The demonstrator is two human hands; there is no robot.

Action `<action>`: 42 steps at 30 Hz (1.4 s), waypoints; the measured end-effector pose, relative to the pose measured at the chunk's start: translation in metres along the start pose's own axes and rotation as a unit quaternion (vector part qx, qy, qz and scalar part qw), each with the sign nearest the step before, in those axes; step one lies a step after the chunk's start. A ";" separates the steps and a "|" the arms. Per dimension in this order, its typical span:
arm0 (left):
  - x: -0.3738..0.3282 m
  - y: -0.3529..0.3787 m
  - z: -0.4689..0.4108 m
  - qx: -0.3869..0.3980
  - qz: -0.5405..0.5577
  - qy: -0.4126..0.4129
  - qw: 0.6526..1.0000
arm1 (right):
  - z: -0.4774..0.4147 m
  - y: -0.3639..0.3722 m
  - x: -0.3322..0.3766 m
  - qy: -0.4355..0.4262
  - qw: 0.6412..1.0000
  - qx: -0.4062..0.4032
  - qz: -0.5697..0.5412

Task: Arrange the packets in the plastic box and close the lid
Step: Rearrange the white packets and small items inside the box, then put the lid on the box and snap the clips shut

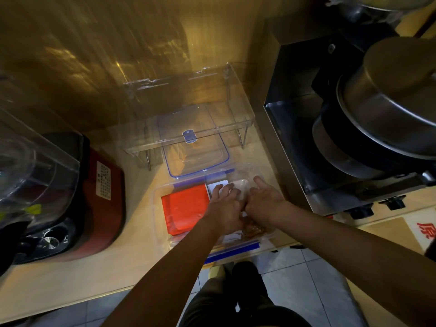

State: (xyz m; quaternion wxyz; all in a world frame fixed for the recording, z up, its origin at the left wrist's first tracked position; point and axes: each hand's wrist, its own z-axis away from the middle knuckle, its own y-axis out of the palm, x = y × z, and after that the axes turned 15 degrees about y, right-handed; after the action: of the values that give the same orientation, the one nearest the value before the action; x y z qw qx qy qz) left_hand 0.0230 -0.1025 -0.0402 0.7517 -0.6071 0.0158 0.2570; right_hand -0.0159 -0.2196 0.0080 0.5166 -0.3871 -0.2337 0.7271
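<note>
Tiled floor [295, 279] and dark-clad legs nearest. Both forearms reach forward over the tabletop [118, 260] edge into the open clear box [157, 197], which sits at the front edge, blue clip strip [233, 250] on its near side. Left hand [224, 208] palm down, fingers [220, 188] loosely spread, pressing on a white packet [218, 186] in the box's right half. Right hand [264, 199] beside it, touching the left, fingers [258, 181] extended onto a clear bag [238, 182]; whether it pinches anything, cannot tell. Brownish packet [253, 230] under the wrists. Red packet [184, 208] lies flat in the left half. Blue-rimmed lid [195, 147] lies just behind the box, off. Behind that a clear rack [188, 114]. Red appliance [103, 197] left, steel pots [389, 102] right.
</note>
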 end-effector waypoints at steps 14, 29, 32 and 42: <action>0.000 0.008 0.003 -0.037 -0.051 0.032 0.997 | -0.001 0.008 -0.004 -0.019 0.994 -0.056 0.090; 0.012 -0.030 0.028 -0.169 0.010 0.031 0.985 | 0.004 -0.020 -0.022 -0.058 0.977 -0.068 -0.191; 0.032 -0.057 0.044 -0.275 0.045 -0.049 0.959 | -0.001 -0.035 -0.032 -0.053 0.932 -0.135 -0.333; 0.093 -0.067 0.064 -0.209 0.193 -0.403 0.870 | -0.068 -0.054 -0.029 0.168 0.835 -0.107 -0.513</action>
State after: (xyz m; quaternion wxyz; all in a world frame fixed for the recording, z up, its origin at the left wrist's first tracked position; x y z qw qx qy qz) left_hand 0.1123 -0.0182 0.0063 0.4837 -0.5785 -0.2257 0.6168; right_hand 0.0744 -0.2311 0.0174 0.8020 -0.3808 -0.3847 0.2526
